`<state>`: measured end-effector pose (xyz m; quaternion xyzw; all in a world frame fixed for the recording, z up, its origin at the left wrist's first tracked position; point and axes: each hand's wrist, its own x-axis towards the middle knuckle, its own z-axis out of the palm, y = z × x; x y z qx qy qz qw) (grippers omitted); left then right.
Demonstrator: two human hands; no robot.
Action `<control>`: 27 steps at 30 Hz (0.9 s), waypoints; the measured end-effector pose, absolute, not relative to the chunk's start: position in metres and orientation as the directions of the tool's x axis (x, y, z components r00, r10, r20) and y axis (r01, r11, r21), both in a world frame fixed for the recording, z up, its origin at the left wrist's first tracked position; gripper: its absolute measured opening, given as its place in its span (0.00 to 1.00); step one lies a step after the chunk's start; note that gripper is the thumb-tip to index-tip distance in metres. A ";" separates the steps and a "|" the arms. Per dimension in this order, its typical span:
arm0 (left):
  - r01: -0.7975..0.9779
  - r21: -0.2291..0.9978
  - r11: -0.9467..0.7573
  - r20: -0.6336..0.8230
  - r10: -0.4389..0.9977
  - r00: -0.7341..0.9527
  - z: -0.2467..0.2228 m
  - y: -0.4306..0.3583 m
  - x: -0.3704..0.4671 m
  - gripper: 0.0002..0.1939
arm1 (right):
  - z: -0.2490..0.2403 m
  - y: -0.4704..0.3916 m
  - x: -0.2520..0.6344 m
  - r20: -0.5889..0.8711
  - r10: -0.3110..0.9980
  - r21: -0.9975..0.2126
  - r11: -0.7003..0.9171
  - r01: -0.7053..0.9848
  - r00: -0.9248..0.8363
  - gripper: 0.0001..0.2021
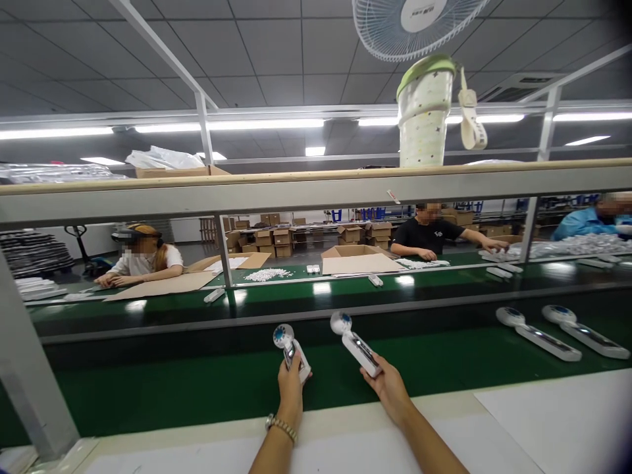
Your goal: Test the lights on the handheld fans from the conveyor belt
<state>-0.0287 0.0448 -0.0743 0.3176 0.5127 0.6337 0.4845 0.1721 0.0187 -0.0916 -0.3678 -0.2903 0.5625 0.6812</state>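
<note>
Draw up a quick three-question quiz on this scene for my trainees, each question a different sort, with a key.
1. Multiple choice: the patterned band is on which of the camera wearer's wrists? A) left B) right C) both
2. True or false: the wearer's right hand is empty.
3. Fill in: ____ white devices lie toward the right on the near green belt.

Key: 1. A; 2. False, it holds a similar device; 3. Two.

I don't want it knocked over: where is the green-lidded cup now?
In the head view, the green-lidded cup stands right of centre on the shelf above the green belt, appearing just below the fan.
</note>
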 end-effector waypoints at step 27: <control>-0.411 0.884 0.222 -0.108 0.953 0.283 -0.068 -0.039 -0.052 0.22 | -0.064 -0.059 0.106 -0.046 0.954 -0.735 -0.233 -0.637 -0.297 0.18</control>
